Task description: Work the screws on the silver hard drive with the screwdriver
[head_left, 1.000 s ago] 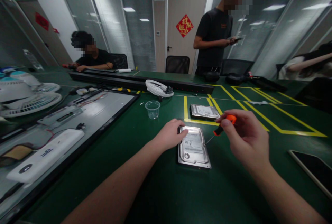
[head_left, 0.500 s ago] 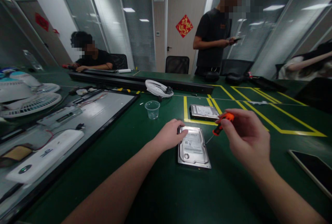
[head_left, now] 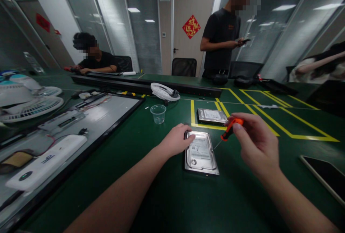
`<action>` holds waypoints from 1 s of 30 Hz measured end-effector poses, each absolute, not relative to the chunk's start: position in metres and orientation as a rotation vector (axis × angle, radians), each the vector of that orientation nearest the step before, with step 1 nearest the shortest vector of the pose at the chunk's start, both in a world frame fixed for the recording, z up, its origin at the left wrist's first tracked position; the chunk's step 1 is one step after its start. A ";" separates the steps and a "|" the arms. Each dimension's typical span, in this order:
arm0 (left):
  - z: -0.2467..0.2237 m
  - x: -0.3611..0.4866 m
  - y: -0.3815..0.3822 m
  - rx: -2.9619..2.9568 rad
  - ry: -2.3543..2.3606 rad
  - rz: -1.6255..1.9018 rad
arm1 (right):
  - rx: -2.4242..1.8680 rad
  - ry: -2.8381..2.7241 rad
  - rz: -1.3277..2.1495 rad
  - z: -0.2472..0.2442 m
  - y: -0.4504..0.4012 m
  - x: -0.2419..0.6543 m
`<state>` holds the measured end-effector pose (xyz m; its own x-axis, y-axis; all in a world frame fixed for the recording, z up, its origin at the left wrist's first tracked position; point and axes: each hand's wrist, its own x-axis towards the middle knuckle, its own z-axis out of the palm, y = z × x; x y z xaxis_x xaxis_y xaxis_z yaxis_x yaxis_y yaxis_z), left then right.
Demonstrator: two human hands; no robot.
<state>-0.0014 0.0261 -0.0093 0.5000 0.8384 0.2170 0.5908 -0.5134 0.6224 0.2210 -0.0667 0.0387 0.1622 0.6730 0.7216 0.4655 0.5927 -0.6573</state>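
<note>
Two bare hands work over a dark green bench (head_left: pixel 167 197) near the middle of the frame. A silver hard drive (head_left: pixel 201 154) lies flat just below and right of the centre, its label facing up. The left hand (head_left: pixel 176 140), reaching in from the lower left, has its thumb on the drive's top face and its other fingers curled at the upper left edge, gripping that corner. The right hand (head_left: pixel 260 139), right of centre, has its fingers closed around the orange and black handle of a screwdriver (head_left: pixel 232 128). The tool is tilted, its thin shaft slanting down to the left, with the tip at the drive's right edge.

Just above, a second hard drive (head_left: pixel 212 115) lies within lines of yellow tape (head_left: pixel 309 138). A clear plastic cup (head_left: pixel 158 115) stands upright to the upper left of the hands, near a white slotted ring (head_left: pixel 161 91). A large grey panel (head_left: pixel 124 105) with a black border fills the left side, a long white device (head_left: pixel 48 161) resting on it. A phone (head_left: pixel 325 175) lies at the right edge. Across the bench, a seated person (head_left: pixel 101 60) is at upper left and a standing person (head_left: pixel 219 42) at upper right.
</note>
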 end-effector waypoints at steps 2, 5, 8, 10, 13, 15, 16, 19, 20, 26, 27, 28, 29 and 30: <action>-0.009 -0.002 0.026 2.276 1.176 0.700 | -0.995 -1.474 0.236 0.040 -0.068 0.220; -0.009 -0.002 0.027 2.272 1.174 0.702 | -0.970 -1.474 0.261 0.040 -0.069 0.218; -0.010 -0.001 0.027 2.272 1.173 0.705 | -0.962 -1.464 0.266 0.040 -0.069 0.217; -0.011 -0.001 0.028 2.279 1.170 0.709 | -0.978 -1.457 0.252 0.039 -0.069 0.217; -0.012 -0.001 0.029 2.292 1.160 0.726 | -1.027 -1.448 0.200 0.038 -0.067 0.217; -0.013 -0.001 0.029 2.294 1.156 0.735 | -1.048 -1.450 0.165 0.037 -0.065 0.218; -0.013 -0.001 0.029 2.292 1.157 0.736 | -1.051 -1.452 0.153 0.036 -0.064 0.219; -0.013 -0.001 0.028 2.286 1.161 0.733 | -1.051 -1.464 0.124 0.035 -0.062 0.220; -0.012 -0.001 0.028 2.286 1.162 0.732 | -1.053 -1.468 0.116 0.035 -0.062 0.221; -0.011 -0.001 0.028 2.278 1.173 0.719 | -1.078 -1.481 0.098 0.035 -0.061 0.223; -0.011 -0.001 0.027 2.275 1.175 0.715 | -1.081 -1.482 0.097 0.036 -0.061 0.223; -0.011 -0.001 0.027 2.272 1.177 0.712 | -1.081 -1.483 0.097 0.037 -0.062 0.222; -0.010 -0.001 0.027 2.271 1.178 0.710 | -1.080 -1.483 0.102 0.038 -0.062 0.220; -0.010 -0.001 0.026 2.270 1.177 0.708 | -1.078 -1.484 0.112 0.039 -0.063 0.219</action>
